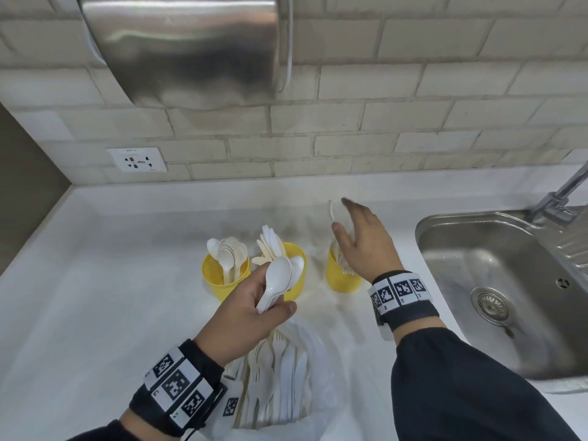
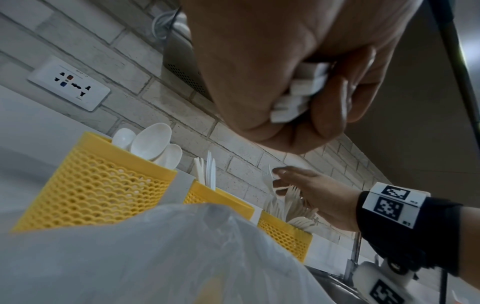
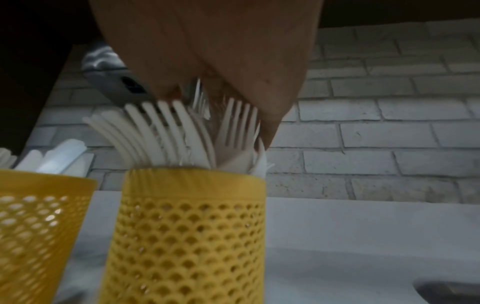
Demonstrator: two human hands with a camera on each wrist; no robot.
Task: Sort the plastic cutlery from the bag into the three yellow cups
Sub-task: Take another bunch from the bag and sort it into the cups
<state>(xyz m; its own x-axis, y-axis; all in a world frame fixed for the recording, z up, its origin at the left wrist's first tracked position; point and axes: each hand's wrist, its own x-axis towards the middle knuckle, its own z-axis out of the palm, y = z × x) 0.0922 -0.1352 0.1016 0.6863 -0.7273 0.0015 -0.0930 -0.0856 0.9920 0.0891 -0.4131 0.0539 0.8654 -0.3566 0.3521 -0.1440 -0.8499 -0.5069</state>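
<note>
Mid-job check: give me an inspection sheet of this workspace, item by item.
Surface: white countertop, bare parts look clean.
Job's things: left cup holds spoons; middle cup holds knives; right cup holds forks; plastic bag still holds cutlery.
Clutter: nothing seen.
Grippers: left hand grips a bunch of spoons; right hand over the right cup, fingers relaxed, blurred.
Cables: white cord hangs beside the steel wall unit.
Surroundings: brick-tile wall, wall socket, steel sink with tap on the right.
</note>
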